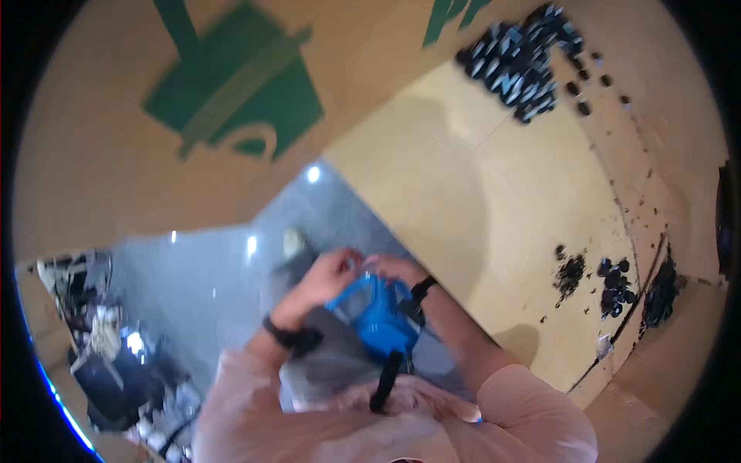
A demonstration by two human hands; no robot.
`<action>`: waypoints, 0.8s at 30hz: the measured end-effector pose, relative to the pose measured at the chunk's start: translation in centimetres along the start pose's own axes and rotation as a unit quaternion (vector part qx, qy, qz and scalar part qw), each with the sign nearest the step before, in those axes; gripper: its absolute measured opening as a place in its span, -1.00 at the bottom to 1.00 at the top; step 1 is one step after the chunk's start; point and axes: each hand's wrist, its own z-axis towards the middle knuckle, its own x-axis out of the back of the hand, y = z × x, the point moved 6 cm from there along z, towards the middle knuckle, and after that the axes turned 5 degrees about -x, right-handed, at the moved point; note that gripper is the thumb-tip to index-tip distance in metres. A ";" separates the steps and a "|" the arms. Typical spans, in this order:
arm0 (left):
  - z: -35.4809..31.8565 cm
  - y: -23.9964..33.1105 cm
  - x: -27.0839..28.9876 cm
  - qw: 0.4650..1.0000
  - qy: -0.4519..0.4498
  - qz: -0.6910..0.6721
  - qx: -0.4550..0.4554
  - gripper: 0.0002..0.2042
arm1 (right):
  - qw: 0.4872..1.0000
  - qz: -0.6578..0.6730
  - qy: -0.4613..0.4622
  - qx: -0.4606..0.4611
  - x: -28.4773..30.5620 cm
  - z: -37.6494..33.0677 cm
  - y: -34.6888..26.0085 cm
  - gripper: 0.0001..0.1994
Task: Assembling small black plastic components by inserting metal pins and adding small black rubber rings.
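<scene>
Hands [363, 270] together, pinching small item above blue bag [378, 316], lap level.

A pale pink short-sleeved shirt is worn, its sleeves ending above the elbows so that both forearms are left bare. A black band with a thicker black block on it is strapped just behind the left hand [330, 272]. A similar black band is worn just behind the right hand [395, 268]. No gloves are worn. Grey trousers are seen below the hands.
</scene>
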 end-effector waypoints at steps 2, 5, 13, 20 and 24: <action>-1.3 -1.6 0.9 0.996 0.040 -0.083 0.018 -0.80 | 0.995 -0.049 0.053 -0.073 0.6 4.4 1.2 -0.63; -7.6 -4.0 5.9 0.966 0.179 -0.176 0.061 -0.84 | 0.979 -0.166 0.075 -0.088 0.2 8.2 -3.2 -0.68; -32.5 -18.8 11.5 0.727 0.579 -0.363 0.068 -0.87 | 0.925 -0.235 0.220 -0.203 8.2 7.5 -6.0 -0.60; -40.8 -39.9 -2.8 0.668 0.595 -0.352 0.275 -0.86 | 0.837 -0.330 0.244 -0.362 16.5 10.5 -3.5 -0.49; -33.9 -42.1 -5.8 0.707 0.481 -0.382 0.350 -0.86 | 0.839 -0.284 0.302 -0.354 24.9 16.7 -2.6 -0.53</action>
